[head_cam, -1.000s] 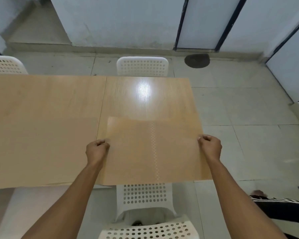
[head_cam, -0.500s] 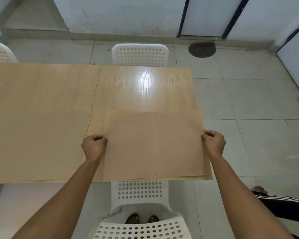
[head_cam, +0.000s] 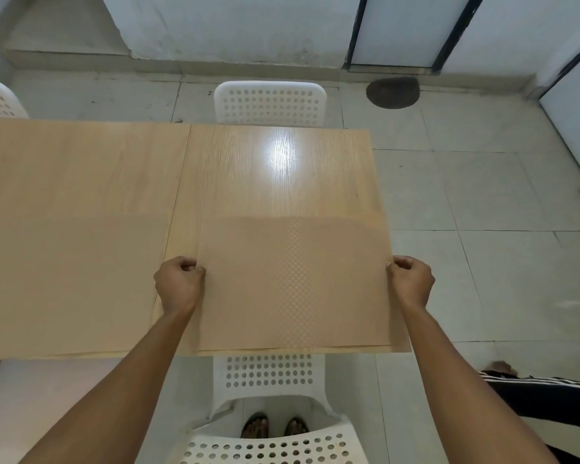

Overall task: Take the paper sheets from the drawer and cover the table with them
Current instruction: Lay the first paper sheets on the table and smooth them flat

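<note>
Left hand (head_cam: 179, 283) and right hand (head_cam: 412, 279) closed as fists, each pinching a side edge of the paper sheet (head_cam: 293, 283). Sheet stretched flat between them over the near right part of the table (head_cam: 275, 169), long axis hand to hand, neither nearer; bare wood beyond.

No readable text, labels, brands, nos. or signs anywhere in view.
</note>
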